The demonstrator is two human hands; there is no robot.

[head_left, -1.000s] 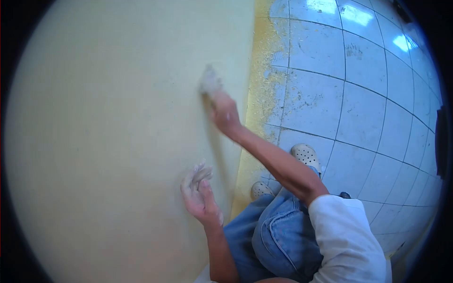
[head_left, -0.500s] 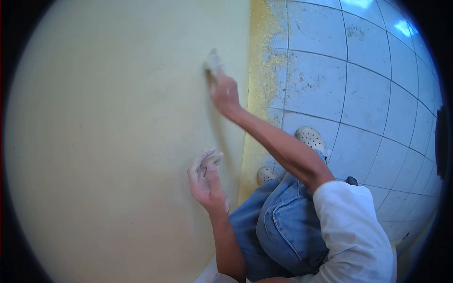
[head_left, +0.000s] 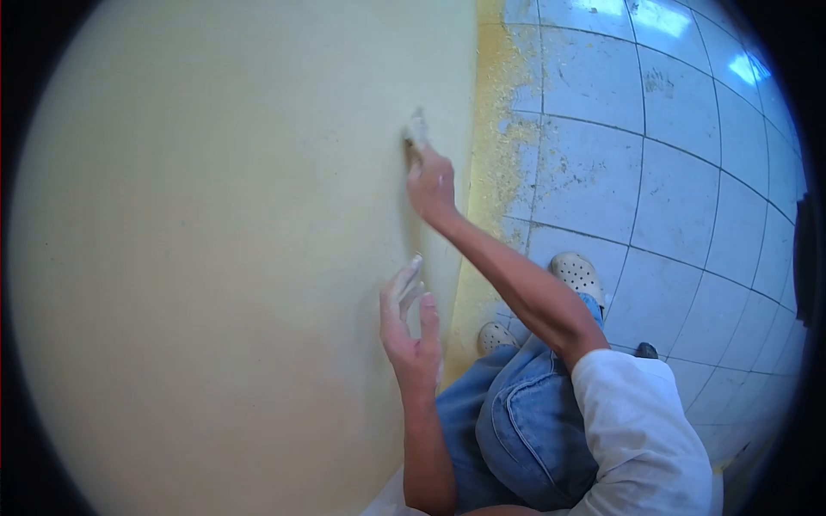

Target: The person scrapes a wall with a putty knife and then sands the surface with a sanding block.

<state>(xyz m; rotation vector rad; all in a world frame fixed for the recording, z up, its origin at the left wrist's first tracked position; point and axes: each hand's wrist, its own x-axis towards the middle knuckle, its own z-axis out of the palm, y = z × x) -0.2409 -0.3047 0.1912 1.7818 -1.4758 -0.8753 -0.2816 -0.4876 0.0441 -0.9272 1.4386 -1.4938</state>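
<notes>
My right hand (head_left: 433,185) is closed around a small whitish scraper (head_left: 417,129), whose far end lies close against the pale yellow wall (head_left: 232,215). The tool's outline is blurred, and the fist covers part of it. Lower down, my left hand (head_left: 411,331) is held near the wall with its fingers apart and nothing in them. White dust coats its fingertips. The right arm reaches across toward the wall from a white sleeve.
Yellowish flakes (head_left: 499,138) are strewn over the floor along the wall's foot. White tiles (head_left: 594,163) with dark joints cover the floor. My legs in blue jeans (head_left: 533,421) and beige clogs (head_left: 578,275) are beside the wall. A dark object (head_left: 807,258) stands at the far right.
The view has shifted a little. My right hand with the scraper appears further right and lower. My left hand has risen, its fingers more stretched out.
</notes>
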